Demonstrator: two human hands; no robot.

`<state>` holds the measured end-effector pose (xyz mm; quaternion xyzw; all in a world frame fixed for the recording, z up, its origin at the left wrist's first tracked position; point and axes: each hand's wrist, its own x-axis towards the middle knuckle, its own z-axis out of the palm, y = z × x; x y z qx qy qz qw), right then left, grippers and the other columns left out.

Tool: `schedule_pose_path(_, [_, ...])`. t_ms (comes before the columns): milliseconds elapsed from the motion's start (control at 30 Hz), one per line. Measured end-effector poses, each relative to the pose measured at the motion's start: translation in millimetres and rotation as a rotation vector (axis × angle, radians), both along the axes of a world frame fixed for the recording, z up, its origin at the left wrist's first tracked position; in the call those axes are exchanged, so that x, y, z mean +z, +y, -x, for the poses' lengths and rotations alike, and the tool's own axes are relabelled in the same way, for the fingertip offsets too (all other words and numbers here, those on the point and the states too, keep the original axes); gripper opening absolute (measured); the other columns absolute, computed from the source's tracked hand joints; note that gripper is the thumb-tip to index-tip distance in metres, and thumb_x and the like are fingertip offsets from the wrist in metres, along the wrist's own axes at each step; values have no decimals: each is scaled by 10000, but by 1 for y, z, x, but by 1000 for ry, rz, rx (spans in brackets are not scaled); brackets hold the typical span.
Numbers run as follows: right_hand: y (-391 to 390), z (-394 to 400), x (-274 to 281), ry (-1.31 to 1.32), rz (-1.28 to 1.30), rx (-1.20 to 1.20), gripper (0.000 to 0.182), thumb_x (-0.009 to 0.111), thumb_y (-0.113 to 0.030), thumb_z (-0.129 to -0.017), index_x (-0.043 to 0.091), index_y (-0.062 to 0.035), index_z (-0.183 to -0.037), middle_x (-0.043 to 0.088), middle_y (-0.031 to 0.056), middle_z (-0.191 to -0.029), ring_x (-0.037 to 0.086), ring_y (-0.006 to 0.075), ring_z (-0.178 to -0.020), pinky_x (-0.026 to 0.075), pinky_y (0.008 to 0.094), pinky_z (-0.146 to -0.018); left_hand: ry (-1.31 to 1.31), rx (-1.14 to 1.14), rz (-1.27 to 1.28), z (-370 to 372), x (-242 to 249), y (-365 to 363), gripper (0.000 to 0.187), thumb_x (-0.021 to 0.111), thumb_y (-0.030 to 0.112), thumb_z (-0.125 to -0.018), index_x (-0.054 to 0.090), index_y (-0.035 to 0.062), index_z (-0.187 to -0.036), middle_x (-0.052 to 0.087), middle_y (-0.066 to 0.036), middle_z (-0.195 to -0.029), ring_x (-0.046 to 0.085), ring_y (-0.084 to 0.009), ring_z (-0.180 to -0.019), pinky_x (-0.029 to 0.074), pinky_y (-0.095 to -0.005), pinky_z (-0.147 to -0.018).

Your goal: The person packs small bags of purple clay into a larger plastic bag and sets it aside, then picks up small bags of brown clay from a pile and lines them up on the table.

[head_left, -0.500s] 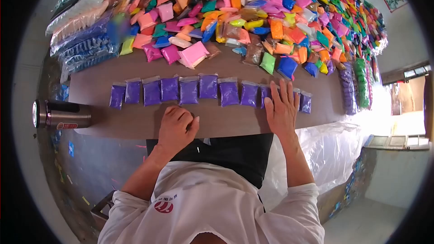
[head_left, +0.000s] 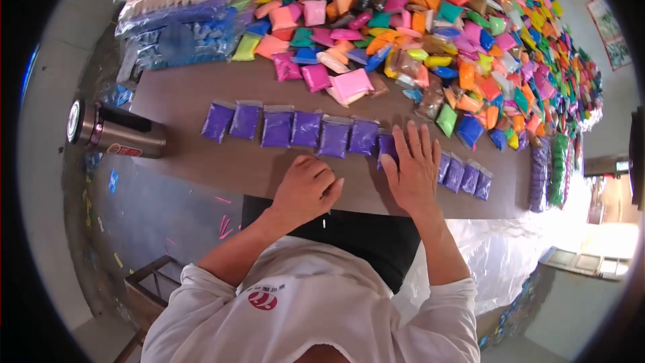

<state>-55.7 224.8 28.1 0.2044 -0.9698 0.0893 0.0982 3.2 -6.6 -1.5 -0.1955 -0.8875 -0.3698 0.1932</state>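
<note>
A row of small purple packets (head_left: pixel 334 136) lies across the brown table (head_left: pixel 201 156). My right hand (head_left: pixel 413 173) lies flat over the row, fingers stretched out and slightly apart, palm down. It partly covers one purple packet (head_left: pixel 386 149) beside its thumb and may hide another beneath. Several purple packets (head_left: pixel 454 176) lie close together just right of it. My left hand (head_left: pixel 306 188) is curled into a loose fist near the table's front edge, below the middle of the row. No object shows in it.
Behind the row rises a big heap of colourful packets (head_left: pixel 463 44). Clear bags of packed goods (head_left: pixel 178 44) are stacked at the back left. A steel thermos flask (head_left: pixel 131 136) is at the left edge. Purple and green packet stacks (head_left: pixel 539 175) stand at the right end.
My right hand has moved left along the row, leaving several packets visible on its right. My left hand stays curled. The camera view has turned and tilted.
</note>
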Motion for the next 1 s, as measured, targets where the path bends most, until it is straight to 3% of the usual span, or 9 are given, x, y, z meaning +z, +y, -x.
schedule_pose_path(233, [-65, 14, 9, 33, 93, 183, 559, 585, -419, -971, 542, -93, -1423, 459, 189, -1502, 378, 415, -1414, 265, 588, -1152, -28, -16, -10, 0, 4, -2, 195, 754, 99, -785, 581, 52, -707, 595, -82, -781, 621, -295, -780, 493, -421, -822])
schedule_pose_path(467, [-71, 14, -7, -40, 24, 177, 540, 567, -427, -978, 565, -103, -1410, 448, 175, -1525, 349, 383, -1450, 246, 567, -1178, -38, -14, -51, -1, 0, -3, 201, 753, 107, -781, 573, 48, -712, 594, -88, -798, 618, -304, -792, 492, -416, -827])
schedule_pose_path(633, [-104, 21, 28, -94, 276, 261, 475, 732, -299, -866, 636, -78, -1276, 590, 138, -1260, 557, 359, -1172, 455, 495, -981, -68, -36, -14, -4, 1, -5, 124, 732, 136, -803, 658, 49, -849, 641, -98, -879, 631, -296, -879, 484, -429, -874])
schedule_pose_path(700, [-125, 27, 22, -101, 396, 325, 452, 781, -266, -816, 659, -72, -1206, 604, 124, -1141, 606, 346, -1051, 515, 466, -866, -63, -34, -11, -4, 1, -5, 191, 734, 150, -802, 677, 47, -953, 660, -115, -947, 635, -315, -937, 481, -451, -907])
schedule_pose_path(767, [-144, 29, 15, -153, 308, 349, 438, 793, -277, -800, 666, -73, -1165, 595, 131, -1079, 630, 349, -993, 532, 462, -796, -38, -42, -23, -3, -1, -7, 339, 755, 150, -780, 675, 47, -1093, 677, -142, -1059, 636, -354, -1008, 481, -496, -934])
schedule_pose_path(833, [-156, 34, 8, -238, 245, 341, 401, 800, -297, -788, 688, -79, -1106, 585, 148, -1022, 651, 365, -914, 537, 477, -741, -57, -54, -23, -2, -4, -8, 362, 752, 164, -784, 671, 39, -1114, 679, -155, -1082, 633, -373, -1034, 478, -508, -956])
schedule_pose_path(933, [-149, 35, 11, -198, 313, 364, 324, 788, -271, -808, 698, -71, -1047, 615, 139, -995, 665, 353, -850, 544, 469, -716, -54, -59, -1, -3, -2, -7, 374, 749, 173, -781, 664, 35, -1118, 679, -164, -1064, 636, -383, -1016, 482, -514, -934])
schedule_pose_path(1000, [-136, 20, 16, -174, 524, 387, 297, 784, -246, -828, 709, -56, -1043, 659, 124, -981, 676, 326, -805, 550, 429, -670, -135, -21, 47, -4, 1, -9, 328, 745, 165, -765, 671, 45, -1061, 678, -156, -1017, 635, -374, -983, 480, -507, -918])
